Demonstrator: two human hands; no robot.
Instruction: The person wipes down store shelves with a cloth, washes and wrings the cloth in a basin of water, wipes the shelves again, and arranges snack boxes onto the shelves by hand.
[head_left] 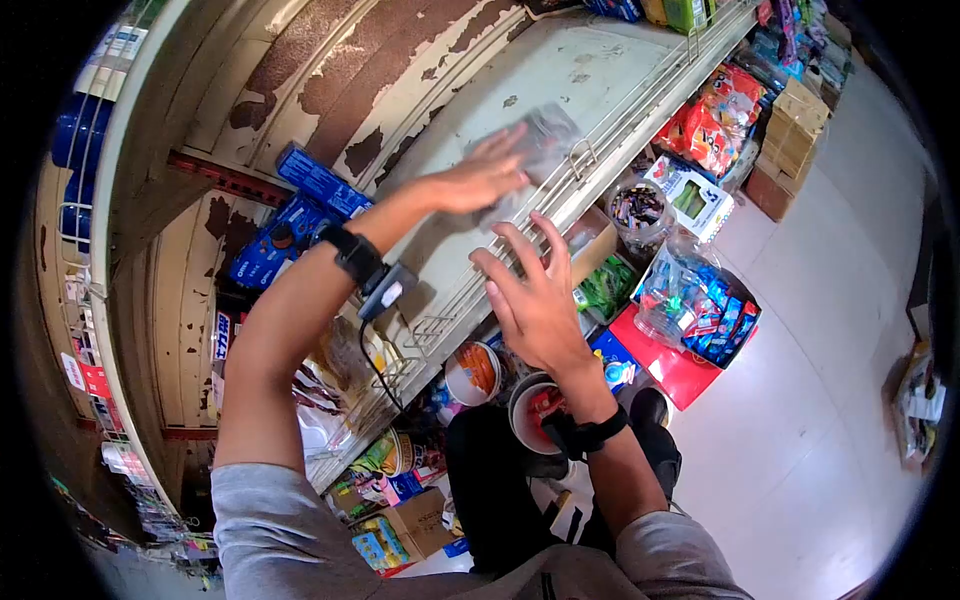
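Observation:
My left hand, slightly smeared by motion, lies low over the pale metal shelf with a thin grey, see-through cloth under its fingers. Part of that cloth is hidden by the hand, and its exact material is blurred. Nearer the shelf's front, my right hand has its fingers spread and holds nothing. Its fingertips are at the wire rail along the shelf edge; whether they touch it I cannot tell.
Blue Oreo boxes stand on the shelf at the left. Below the rail are a jar of small sweets, a box of blue packets, red snack bags and a white tub. A cardboard box sits on the tiled floor.

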